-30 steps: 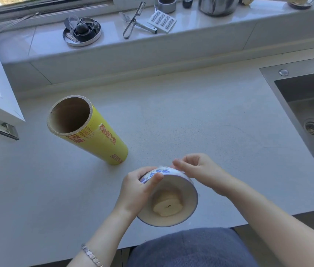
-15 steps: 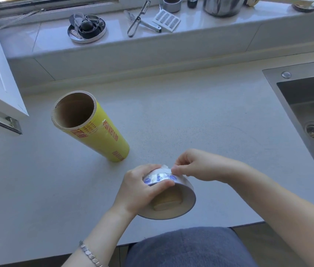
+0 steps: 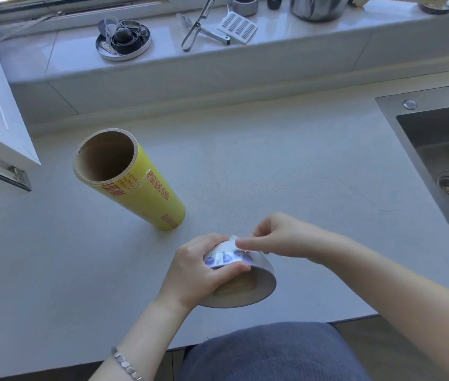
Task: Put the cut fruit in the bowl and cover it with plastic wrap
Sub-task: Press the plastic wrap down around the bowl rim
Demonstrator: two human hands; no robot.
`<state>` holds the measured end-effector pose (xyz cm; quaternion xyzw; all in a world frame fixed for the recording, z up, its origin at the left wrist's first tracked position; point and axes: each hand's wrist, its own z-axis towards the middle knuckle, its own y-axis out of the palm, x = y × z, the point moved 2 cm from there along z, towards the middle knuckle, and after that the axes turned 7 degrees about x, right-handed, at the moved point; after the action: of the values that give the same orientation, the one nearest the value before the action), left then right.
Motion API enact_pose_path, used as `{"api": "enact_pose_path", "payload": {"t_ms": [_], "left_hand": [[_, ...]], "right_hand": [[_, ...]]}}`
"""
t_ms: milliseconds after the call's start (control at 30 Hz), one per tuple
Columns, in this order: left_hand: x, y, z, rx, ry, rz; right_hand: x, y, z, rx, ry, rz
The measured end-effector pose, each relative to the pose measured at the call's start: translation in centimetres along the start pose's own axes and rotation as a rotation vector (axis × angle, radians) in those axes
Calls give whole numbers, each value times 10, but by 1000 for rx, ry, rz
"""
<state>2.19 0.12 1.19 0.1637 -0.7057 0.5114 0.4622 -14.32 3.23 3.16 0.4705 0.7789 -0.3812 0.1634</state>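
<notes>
The counter (image 3: 273, 166) was big and pale. The sink (image 3: 443, 149) sat at the right edge of it. The yellow roll (image 3: 146, 193) of wrap stood on its end, well apart from the sink and near the bowl, and no hand touched it.

The bowl (image 3: 266, 281) was at the near edge of the counter, held up and tipped on its side. Its open top faced the person. The left hand (image 3: 196, 273) gripped the bowl, with the thumb curled over the blue flowers on the outside. The right hand (image 3: 281, 235) pinched a bit of wrap (image 3: 231, 242) at the back of the bowl, by its base.

A second before, the bowl was tipped less, and the fruit inside was easy to see. Since then the bowl had been tipped more, so its top looked thinner. The right hand had also moved from the rim up to the base, taking the loose wrap with it. The roll had not moved.

The fruit (image 3: 237, 287) was inside the bowl, but it looked dim and hard to make out.

So I think the fruit part was done. The wrap seemed to be over the top, and the person was pressing the loose edge down on the outside. The job looked close to its end.
</notes>
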Motion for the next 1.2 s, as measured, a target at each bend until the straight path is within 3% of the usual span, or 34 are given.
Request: {"api": "enact_pose_path", "payload": {"t_ms": [167, 333, 433, 667, 767, 900, 1033, 1100, 1200], "left_hand": [[3, 2, 0, -71, 92, 99], [6, -3, 1, -14, 72, 62], [8, -2, 2, -6, 73, 55], [14, 2, 6, -61, 139, 92], [15, 3, 5, -44, 110, 87], [15, 2, 7, -14, 88, 35], [14, 4, 6, -10, 33, -68], [10, 6, 4, 6, 13, -95], [8, 6, 1, 22, 33, -127]], "right_hand": [[-5, 1, 2, -73, 16, -32], [2, 1, 4, -75, 53, 350], [7, 0, 6, -68, 116, 384], [8, -13, 8, -358, 245, 277], [14, -11, 15, -251, 143, 341], [21, 1, 21, -69, -42, 724], [20, 17, 20, 2, -9, 1022], [18, 22, 19, 110, 43, 1017], [19, 26, 20, 231, 70, 799]]}}
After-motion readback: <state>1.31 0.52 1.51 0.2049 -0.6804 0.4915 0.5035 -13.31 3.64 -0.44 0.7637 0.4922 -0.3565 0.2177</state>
